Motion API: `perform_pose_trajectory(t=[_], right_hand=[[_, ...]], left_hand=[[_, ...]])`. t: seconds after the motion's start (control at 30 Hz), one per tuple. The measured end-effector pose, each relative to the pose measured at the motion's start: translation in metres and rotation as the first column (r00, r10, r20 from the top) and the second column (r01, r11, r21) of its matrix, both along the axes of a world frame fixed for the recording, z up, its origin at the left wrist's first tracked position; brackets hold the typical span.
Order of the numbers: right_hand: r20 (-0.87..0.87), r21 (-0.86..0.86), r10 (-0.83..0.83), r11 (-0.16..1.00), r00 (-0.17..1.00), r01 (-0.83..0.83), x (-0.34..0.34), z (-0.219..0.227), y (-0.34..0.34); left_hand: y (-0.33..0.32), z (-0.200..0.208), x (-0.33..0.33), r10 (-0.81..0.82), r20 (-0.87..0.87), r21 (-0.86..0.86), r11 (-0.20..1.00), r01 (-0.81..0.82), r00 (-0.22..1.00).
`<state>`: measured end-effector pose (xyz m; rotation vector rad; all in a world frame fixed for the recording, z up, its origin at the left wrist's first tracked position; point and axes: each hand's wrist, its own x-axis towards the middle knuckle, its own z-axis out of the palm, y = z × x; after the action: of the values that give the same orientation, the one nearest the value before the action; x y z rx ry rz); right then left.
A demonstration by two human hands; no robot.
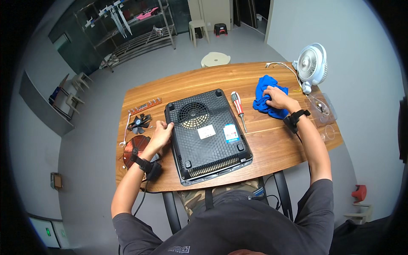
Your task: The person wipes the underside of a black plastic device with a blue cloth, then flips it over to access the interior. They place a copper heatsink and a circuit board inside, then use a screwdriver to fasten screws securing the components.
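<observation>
Black induction-cooker housing (pixel 199 148) lies underside-up on the bench (pixel 272 144), right of the left hand (pixel 160 136), whose bent fingers touch its edge (pinch: cannot tell); right hand (pixel 279 98) bunches a blue cloth (pixel 260 103). Judged progress: cover seems on, fastening unconfirmed; copper coil (pixel 132 148) loose beside left forearm. Long axis points away from the wearer, leaning left, grille (pixel 193 114) end farthest.

A dark T-shirt (pixel 231 223), camouflage trousers (pixel 189 201) and black cabled wristbands (pixel 153 169) are worn.
</observation>
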<state>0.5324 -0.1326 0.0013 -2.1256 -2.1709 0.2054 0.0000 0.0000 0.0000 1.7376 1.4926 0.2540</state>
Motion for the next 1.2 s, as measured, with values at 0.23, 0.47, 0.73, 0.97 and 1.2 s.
perform_pose_trajectory(t=[0.23, 0.47, 0.73, 0.97, 1.2], right_hand=[[-0.009, 0.076, 0.057, 0.996, 0.998, -0.056, 0.004, -0.006, 0.003], [-0.267, 0.299, 0.049, 0.953, 0.962, 0.034, 0.013, 0.025, 0.022], [-0.410, 0.391, 0.078, 0.915, 0.909, 0.097, -0.073, 0.119, 0.098], [-0.284, 0.245, 0.288, 0.944, 0.915, -0.221, -0.129, 0.058, 0.168], [-0.194, -0.131, 0.385, 0.901, 0.902, -0.413, -0.167, 0.040, 0.158]], left_hand=[[-0.015, 0.011, 0.009, -0.091, -0.216, 0.255, 0.956, 0.146, 0.972], [-0.041, 0.031, 0.020, -0.294, -0.325, 0.483, 0.765, 0.425, 0.899], [-0.068, 0.020, 0.032, -0.532, -0.402, 0.329, 0.676, 0.659, 0.746], [-0.070, 0.026, 0.035, -0.534, -0.403, 0.313, 0.682, 0.661, 0.743], [-0.071, 0.018, 0.033, -0.521, -0.361, 0.374, 0.679, 0.632, 0.773]])
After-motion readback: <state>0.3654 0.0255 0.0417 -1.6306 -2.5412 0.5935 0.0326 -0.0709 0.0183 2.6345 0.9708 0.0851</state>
